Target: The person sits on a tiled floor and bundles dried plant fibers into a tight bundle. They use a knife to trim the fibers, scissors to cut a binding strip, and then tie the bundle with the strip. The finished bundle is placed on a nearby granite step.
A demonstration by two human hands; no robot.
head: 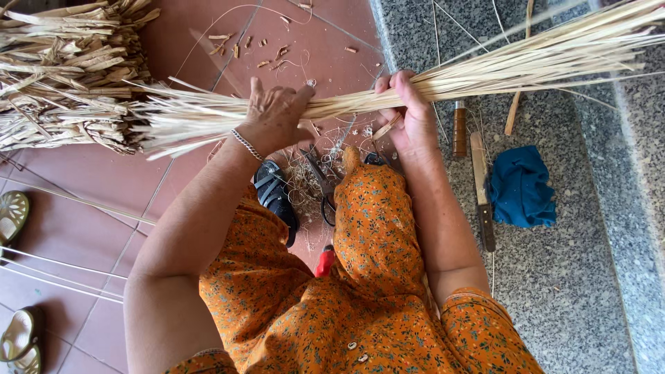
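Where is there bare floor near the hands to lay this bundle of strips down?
Bare granite step lies right of the blue cloth and knife. Red tiles between the dried pile and sandal are mostly open. Crowded: scissors and shavings below both hands.

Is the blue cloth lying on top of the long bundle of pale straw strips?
No, the crumpled blue cloth lies apart on the speckled stone floor, beside a wooden-handled knife.
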